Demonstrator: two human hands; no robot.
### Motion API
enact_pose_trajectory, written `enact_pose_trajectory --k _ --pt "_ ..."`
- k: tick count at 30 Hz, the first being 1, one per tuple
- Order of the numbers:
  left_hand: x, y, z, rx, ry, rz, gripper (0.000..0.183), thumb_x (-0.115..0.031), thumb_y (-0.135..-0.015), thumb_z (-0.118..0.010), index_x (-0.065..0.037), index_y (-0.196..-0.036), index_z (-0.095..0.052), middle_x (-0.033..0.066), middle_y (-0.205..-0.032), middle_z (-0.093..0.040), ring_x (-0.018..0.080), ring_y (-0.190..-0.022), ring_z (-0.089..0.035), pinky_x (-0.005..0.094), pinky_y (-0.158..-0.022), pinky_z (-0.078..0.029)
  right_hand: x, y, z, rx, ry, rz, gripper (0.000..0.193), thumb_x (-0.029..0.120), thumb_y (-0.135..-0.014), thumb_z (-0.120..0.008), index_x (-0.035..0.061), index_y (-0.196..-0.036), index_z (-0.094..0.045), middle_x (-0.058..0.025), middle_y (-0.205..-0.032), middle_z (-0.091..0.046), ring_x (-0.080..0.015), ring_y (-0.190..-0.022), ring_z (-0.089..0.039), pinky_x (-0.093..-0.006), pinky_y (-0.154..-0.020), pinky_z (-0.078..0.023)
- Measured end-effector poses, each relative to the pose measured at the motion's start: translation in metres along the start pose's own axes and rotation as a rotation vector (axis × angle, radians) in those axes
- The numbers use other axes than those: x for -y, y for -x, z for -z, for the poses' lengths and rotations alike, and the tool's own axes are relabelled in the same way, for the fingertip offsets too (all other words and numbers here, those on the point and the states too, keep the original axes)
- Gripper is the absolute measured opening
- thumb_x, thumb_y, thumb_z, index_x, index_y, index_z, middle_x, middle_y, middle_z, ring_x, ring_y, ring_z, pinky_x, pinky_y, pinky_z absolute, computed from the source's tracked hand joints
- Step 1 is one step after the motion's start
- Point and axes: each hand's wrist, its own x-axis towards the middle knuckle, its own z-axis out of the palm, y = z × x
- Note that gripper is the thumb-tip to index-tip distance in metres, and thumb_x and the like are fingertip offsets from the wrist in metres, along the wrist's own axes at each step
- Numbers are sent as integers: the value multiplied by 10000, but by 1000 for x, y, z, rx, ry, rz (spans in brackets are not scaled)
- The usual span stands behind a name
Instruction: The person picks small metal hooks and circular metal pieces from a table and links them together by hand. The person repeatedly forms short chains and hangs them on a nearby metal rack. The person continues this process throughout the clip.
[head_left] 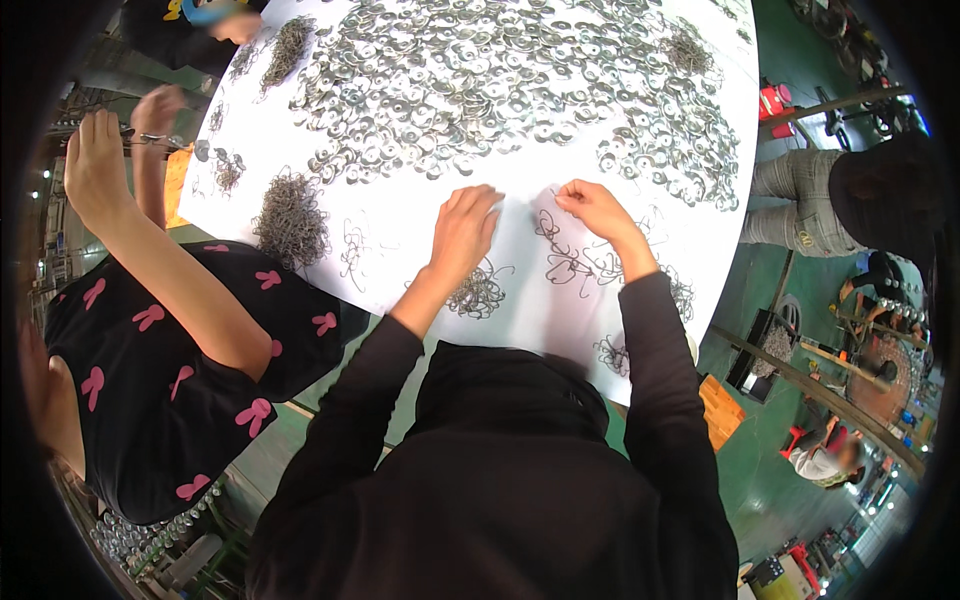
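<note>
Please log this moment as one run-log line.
left hand: on table, near wire clips | right hand: pinching, contents unclear | washers: spread beyond | co-worker: left

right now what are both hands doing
Left hand: fingers curled down on the white table, grip cannot be told.
Right hand: fingertips pinched together over loose wire clips.

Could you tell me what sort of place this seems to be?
Probably a small factory or workshop. A white table is heaped with metal washers and wire clips, both hands rest on it, and the green floor holds more parts.
</note>
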Motion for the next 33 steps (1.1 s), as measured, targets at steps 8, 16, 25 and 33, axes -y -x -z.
enact_pose_trajectory --k 8,16,25,33 --pt "37 -94 -37 119 -430 85 279 -191 -746 -695 -111 -1006 -632 39 -1017 -559 246 -998 -506 409 -799 -435 -13 67 -6 90 -781 -170 86 143 -891 -586 58 -882 -591 8 -780 -595 -40 -629 -507 -183 -532 -389" --pt "34 -74 -27 185 -50 120 248 -153 -732 -722 -100 -949 -614 83 -940 -642 278 -881 -591 390 -728 -475 -2 86 -38 -103 -736 -124 80 133 -892 -578 54 -903 -589 -1 -788 -605 -73 -667 -568 -205 -554 -424" --pt "-15 -13 17 233 1421 927 323 -83 -879 -588 -18 -1191 -537 90 -973 -593 173 -894 -616 307 -778 -544 68 80 -57 -168 -811 12 115 134 -868 -594 24 -896 -587 -17 -778 -586 -83 -657 -558 -197 -500 -410" --pt "-45 2 37 109 890 545 403 25 -821 -610 -15 -1207 -502 102 -891 -657 163 -834 -649 270 -735 -525 76 70 -67 -265 -686 -12 142 143 -863 -613 22 -936 -601 2 -833 -576 -72 -775 -502 -210 -716 -395"
